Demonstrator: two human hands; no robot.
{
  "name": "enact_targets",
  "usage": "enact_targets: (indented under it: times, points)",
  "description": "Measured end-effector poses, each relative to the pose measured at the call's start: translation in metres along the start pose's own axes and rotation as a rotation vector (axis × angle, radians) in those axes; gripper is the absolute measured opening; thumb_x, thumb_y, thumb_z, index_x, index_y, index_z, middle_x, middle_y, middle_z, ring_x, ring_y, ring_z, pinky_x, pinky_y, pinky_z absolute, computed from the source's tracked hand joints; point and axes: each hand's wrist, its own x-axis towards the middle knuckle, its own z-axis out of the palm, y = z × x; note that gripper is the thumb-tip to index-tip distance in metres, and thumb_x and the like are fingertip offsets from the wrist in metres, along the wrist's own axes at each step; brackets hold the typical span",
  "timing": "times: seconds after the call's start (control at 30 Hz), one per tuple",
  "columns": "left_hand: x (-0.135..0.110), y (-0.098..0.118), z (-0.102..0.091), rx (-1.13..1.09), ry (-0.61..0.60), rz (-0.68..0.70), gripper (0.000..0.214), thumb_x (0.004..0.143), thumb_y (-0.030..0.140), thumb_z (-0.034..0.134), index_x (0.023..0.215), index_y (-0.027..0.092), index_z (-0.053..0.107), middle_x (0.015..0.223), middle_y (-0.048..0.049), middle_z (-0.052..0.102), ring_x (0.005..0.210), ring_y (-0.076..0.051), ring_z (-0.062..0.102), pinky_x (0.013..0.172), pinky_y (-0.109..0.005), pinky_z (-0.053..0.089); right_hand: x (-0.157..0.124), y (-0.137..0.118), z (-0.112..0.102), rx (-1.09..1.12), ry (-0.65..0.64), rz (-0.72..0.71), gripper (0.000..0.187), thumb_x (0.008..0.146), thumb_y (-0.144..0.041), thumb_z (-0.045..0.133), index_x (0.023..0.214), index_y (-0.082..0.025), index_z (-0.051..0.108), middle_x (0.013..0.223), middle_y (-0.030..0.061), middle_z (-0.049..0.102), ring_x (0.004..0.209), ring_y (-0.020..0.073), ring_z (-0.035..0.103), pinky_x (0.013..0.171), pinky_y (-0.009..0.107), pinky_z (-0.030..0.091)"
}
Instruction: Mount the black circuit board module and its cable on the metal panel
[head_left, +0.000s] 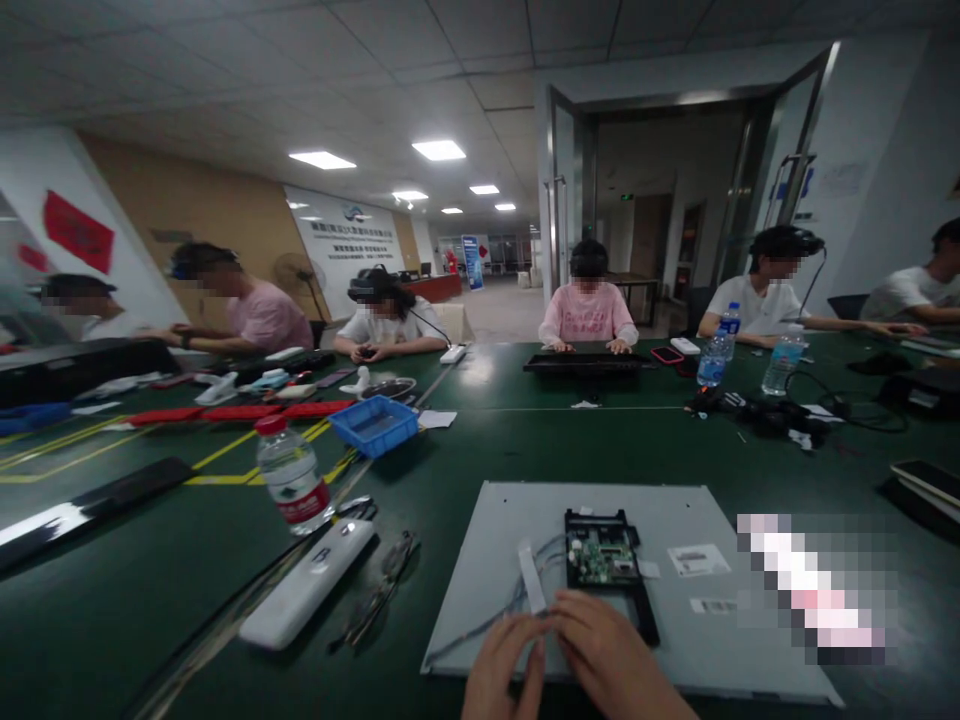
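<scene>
My left hand (504, 662) and my right hand (600, 645) meet over the lower part of a flat grey metal panel (480, 540), with fingers drawn together and tips almost touching. A white flat ribbon cable (531, 575) runs down to the fingertips, and thin dark wires (469, 635) pass beside my left hand. What lies between the fingers is hidden. Just beyond my right hand, a green circuit board (604, 555) sits in a black plastic frame (646, 615) on the panel. White labels (699, 560) are stuck to the panel's right side.
Left of the panel lie eyeglasses (380, 592), a white power bank (311, 585) and a water bottle (292, 480). A blue tray (375, 425) stands farther back. A blurred-out object (814, 590) lies at the right. Several people sit around the green table (480, 440), one at a black panel (589, 363).
</scene>
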Motion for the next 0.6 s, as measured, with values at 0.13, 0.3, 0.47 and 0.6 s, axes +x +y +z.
enact_targets:
  times: [0.13, 0.3, 0.47, 0.6]
  points:
    - [0.027, -0.007, 0.0, 0.124, -0.098, -0.093, 0.023, 0.088, 0.019, 0.045, 0.104, 0.02, 0.061, 0.103, -0.0077, 0.065, 0.097, -0.022, 0.061, 0.088, -0.039, 0.05, -0.004, -0.004, -0.009, 0.025, -0.025, 0.044, 0.036, 0.081, -0.003, 0.048, 0.111, -0.018, 0.061, 0.116, 0.0067, 0.063, 0.116, 0.019, 0.052, 0.102, 0.035, 0.042]
    - [0.053, -0.029, 0.011, 0.22, -0.165, -0.097, 0.028, 0.086, 0.014, 0.045, 0.112, 0.017, 0.055, 0.109, -0.0084, 0.061, 0.104, -0.021, 0.057, 0.094, -0.037, 0.045, -0.007, 0.002, -0.01, 0.007, -0.017, 0.053, 0.03, 0.087, -0.011, 0.046, 0.111, -0.019, 0.062, 0.115, 0.0057, 0.063, 0.115, 0.0185, 0.052, 0.102, 0.036, 0.042]
    - [0.048, -0.035, 0.029, 0.279, -0.21, -0.114, 0.03, 0.084, 0.012, 0.047, 0.113, 0.017, 0.053, 0.111, -0.0083, 0.061, 0.103, -0.02, 0.058, 0.092, -0.034, 0.044, -0.009, 0.009, -0.009, -0.005, -0.016, 0.073, 0.03, 0.088, -0.013, 0.045, 0.112, -0.019, 0.062, 0.115, 0.0052, 0.064, 0.115, 0.0174, 0.053, 0.102, 0.035, 0.042]
    - [0.041, -0.038, 0.038, 0.339, -0.242, -0.124, 0.032, 0.083, 0.015, 0.05, 0.114, 0.019, 0.055, 0.117, -0.0083, 0.06, 0.111, -0.022, 0.054, 0.096, -0.037, 0.041, -0.01, 0.012, -0.009, -0.021, -0.025, 0.075, 0.028, 0.088, -0.013, 0.046, 0.11, -0.019, 0.062, 0.115, 0.0053, 0.063, 0.114, 0.0174, 0.053, 0.102, 0.034, 0.041]
